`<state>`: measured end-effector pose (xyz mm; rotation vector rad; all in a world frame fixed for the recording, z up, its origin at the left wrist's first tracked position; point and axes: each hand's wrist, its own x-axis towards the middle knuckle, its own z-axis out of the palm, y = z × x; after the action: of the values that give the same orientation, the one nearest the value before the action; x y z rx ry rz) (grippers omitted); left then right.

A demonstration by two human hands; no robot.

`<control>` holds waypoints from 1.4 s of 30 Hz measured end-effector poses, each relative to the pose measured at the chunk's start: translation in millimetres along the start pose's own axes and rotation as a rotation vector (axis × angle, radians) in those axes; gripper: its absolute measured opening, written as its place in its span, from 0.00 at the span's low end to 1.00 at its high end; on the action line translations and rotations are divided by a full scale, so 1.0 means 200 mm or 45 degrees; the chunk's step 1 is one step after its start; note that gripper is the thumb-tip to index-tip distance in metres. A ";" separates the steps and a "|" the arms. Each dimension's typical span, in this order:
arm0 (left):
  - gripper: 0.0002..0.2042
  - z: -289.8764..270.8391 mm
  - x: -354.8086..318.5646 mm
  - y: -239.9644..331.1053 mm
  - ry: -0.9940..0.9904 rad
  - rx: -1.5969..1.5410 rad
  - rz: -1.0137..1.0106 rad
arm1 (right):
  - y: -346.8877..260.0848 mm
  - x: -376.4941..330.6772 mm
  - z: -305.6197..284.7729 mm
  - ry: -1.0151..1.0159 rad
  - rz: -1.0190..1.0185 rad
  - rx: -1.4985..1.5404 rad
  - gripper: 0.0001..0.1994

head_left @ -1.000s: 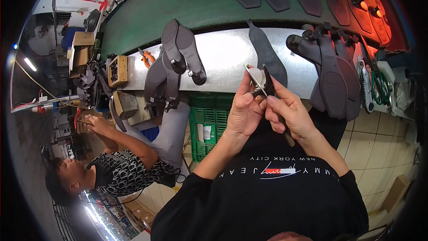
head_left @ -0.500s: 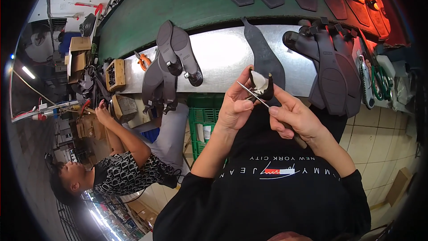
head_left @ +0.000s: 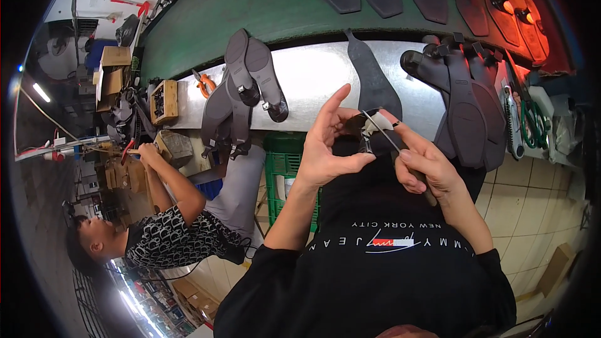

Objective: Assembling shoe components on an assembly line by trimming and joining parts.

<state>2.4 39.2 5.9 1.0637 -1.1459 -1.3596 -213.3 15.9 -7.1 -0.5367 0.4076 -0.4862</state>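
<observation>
My left hand pinches a small dark strap piece with a pale patch, its index finger raised and the other fingers spread. My right hand grips a thin metal tool by its dark handle. The slim blade lies slanted across the strap piece. Both hands are held close together in front of my chest, just below the edge of the metal workbench.
Dark sandals and another stack of them lie on the bench, with a single sole between. A green conveyor behind carries more soles. Below stands a green crate. A co-worker sits at the left, near a wooden box and orange pliers.
My left fingers have spread and the index has lifted. The thin tool has slid out across the strap piece. The co-worker's arm has moved up toward the bench.
</observation>
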 end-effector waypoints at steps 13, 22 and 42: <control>0.53 0.04 0.01 0.10 0.031 0.887 0.294 | 0.05 0.02 -0.07 -0.059 0.072 0.209 0.30; 0.15 -0.22 0.00 -0.15 0.455 -0.188 -0.090 | -0.11 0.18 -0.12 0.991 -0.695 -1.684 0.20; 0.13 -0.30 -0.07 -0.28 0.489 -0.556 -0.299 | -0.10 0.68 -0.02 0.961 -0.538 -2.556 0.29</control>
<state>53.9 49.1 -59.3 1.0933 -0.4260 -1.4222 -111.1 -72.6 -31.2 -2.4365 1.5298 -0.5421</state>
